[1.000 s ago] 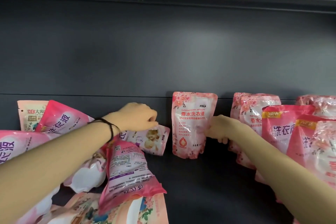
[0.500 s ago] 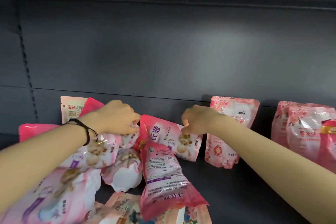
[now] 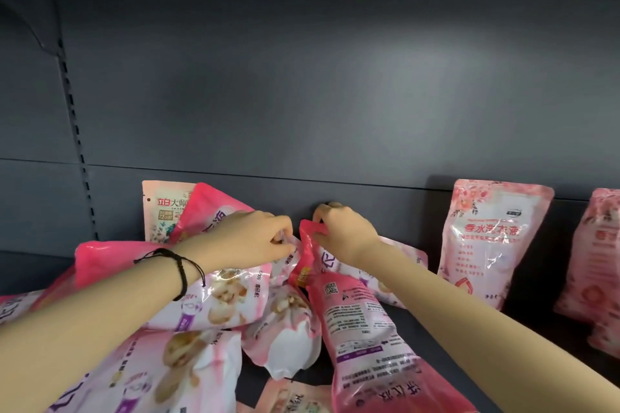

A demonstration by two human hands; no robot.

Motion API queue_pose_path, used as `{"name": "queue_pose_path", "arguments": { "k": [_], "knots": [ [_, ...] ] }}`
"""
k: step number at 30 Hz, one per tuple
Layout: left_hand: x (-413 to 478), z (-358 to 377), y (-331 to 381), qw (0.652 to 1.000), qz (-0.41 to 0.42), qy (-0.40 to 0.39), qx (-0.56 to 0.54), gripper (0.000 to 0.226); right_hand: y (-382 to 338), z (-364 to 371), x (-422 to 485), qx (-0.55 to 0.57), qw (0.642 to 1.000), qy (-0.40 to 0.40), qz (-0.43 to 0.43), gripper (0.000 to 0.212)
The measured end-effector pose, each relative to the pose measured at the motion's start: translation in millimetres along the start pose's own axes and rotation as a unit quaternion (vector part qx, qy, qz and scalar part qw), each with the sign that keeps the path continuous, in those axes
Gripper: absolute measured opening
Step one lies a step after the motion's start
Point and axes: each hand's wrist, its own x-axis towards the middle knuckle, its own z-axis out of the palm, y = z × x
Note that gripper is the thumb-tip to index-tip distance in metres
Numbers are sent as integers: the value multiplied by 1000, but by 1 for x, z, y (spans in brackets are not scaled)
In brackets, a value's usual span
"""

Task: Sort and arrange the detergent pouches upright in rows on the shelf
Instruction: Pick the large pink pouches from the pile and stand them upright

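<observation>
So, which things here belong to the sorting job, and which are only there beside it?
Of the job: left hand, pinching into the heap of fallen pouches; right hand; tilted pink pouch in the right hand's grip; upright rose pouch; shelf.

Only there: black wrist cord; slotted rail; grey back panel.

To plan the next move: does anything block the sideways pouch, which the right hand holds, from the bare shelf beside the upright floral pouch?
The bare shelf looks free, but the QR-code pouch lies across the front of the sideways pouch and may drag along.
</observation>
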Motion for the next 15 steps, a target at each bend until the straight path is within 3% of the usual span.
{"name": "queue_pose_path", "arguments": {
  "k": [4,11,13,15],
  "knots": [
    [5,6,0,999,-24,16,-31,19,-2,6,1,-84,994,61,-19,14],
    [19,14,4,979,-39,39,-194,51,18,-31,-15,14,979,201,-13,14],
    [25,13,10,972,-28,61,-224,46,24,-45,-20,76,966,247,1,11],
    [32,6,18,944,-24,105,-313,29,29,-61,-25,152,942,300,7,9]
  ]
}}
